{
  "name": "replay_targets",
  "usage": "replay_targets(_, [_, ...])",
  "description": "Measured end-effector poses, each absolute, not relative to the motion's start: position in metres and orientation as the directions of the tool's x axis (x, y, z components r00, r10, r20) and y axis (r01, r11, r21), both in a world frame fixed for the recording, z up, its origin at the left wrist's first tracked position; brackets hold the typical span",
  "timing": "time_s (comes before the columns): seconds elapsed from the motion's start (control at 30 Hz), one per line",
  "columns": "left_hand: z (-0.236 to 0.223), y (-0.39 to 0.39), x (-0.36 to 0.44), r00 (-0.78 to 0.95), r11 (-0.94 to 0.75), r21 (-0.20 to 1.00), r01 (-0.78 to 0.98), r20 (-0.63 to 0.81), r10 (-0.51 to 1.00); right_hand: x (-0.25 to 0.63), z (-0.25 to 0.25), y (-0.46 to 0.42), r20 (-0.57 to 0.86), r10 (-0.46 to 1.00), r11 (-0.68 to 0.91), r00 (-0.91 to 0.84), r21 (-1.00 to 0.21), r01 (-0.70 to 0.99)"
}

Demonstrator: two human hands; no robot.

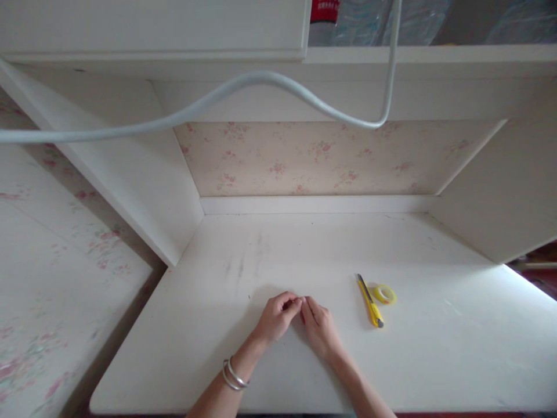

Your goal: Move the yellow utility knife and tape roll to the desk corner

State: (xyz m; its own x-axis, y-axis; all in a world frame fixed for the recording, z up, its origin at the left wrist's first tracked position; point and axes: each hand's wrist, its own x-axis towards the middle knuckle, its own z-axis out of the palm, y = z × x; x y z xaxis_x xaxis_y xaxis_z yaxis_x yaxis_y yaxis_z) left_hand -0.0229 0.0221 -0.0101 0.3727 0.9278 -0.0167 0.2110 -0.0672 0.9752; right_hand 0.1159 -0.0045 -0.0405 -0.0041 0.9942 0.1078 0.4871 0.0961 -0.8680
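My left hand (279, 316) and my right hand (318, 323) meet fingertip to fingertip, low over the white desktop (209, 337). Both are closed in a pinch. Whatever sits between the fingertips, if anything, is too small or too hidden to make out. To the right of my right hand, apart from it, lies a yellow utility knife (370, 302), its dark blade end pointing away from me. Close beside the knife is a small roll of yellowish tape (385, 294) lying flat.
White side panels (500, 191) and a shelf above (435, 55) frame the desk, with plastic-wrapped bottles (361, 23) on the shelf. A pale cable (261, 78) hangs across the upper view. Dark smudges (241, 267) mark the desktop left of centre. Floral wallpaper (322, 157) covers the back.
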Motion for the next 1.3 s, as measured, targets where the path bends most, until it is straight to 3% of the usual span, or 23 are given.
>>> replay_targets(1.3, [-0.0160, 0.0219, -0.0230, 0.363, -0.066, 0.974, 0.215, -0.017, 0.932, 0.1168, -0.0408, -0.0050, 0.103, 0.994, 0.106, -0.035, -0.848, 0.519])
